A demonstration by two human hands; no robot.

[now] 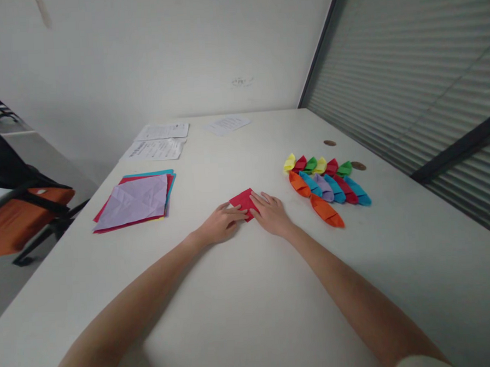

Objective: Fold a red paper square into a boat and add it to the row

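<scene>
A small folded piece of red paper [242,200] lies on the white table in front of me, its crease lines hard to make out. My left hand [221,224] is at its lower left edge, fingers closed over the near edge and the thumb tucked low. On the paper's right side rests my right hand [272,214], its fingers spread and the tips touching the surface. The two hands partly cover the red paper. To the right, several folded paper pieces in orange [327,212], blue [357,191], purple, red, green and yellow lie in two rows, with one orange piece nearer me.
A stack of coloured paper sheets, purple on top [137,197], sits at the left. Printed sheets [155,150] lie farther back beside the wall. Two round brown discs [358,166] are near the right edge, by window blinds. An orange chair [28,214] stands left of the table.
</scene>
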